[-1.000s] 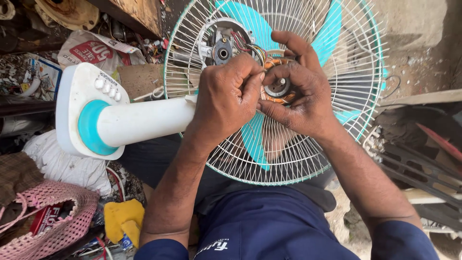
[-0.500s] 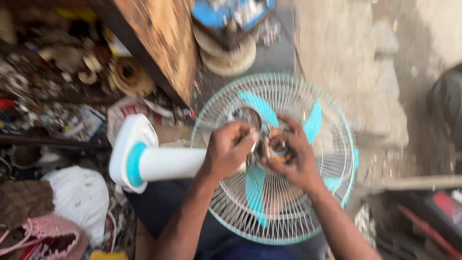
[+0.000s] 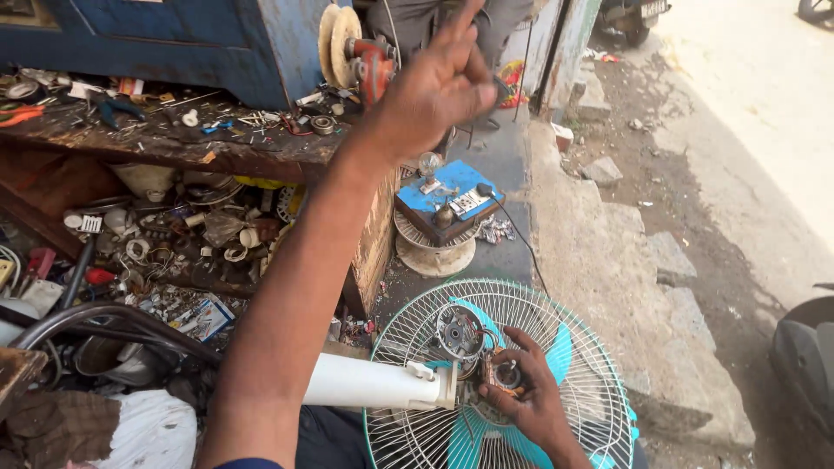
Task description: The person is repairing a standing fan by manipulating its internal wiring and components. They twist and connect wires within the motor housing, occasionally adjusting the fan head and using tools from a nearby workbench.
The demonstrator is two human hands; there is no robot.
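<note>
— Where are the two hands?

— The right hand (image 3: 530, 399) is low, at the hub of the white wire-grille pedestal fan with turquoise blades (image 3: 556, 343), fingers closed around a small copper-wound motor part (image 3: 502, 375) at the grille's centre. The left hand (image 3: 434, 82) is raised high, fingers spread apart and holding nothing, in front of the cluttered wooden workbench (image 3: 165, 143).

— And the fan itself?

— It lies on its side across the person's lap, the white tubular stem (image 3: 373, 382) running left from the hub. A round silver motor housing (image 3: 459, 332) sits just beside the right hand's fingers.

— What's around?

— A blue switchboard with a clear bulb (image 3: 447, 195) rests on a white disc on the ground beyond the fan, near the bench's right end. An orange bench grinder (image 3: 360, 48) stands at the bench's far right corner.
</note>
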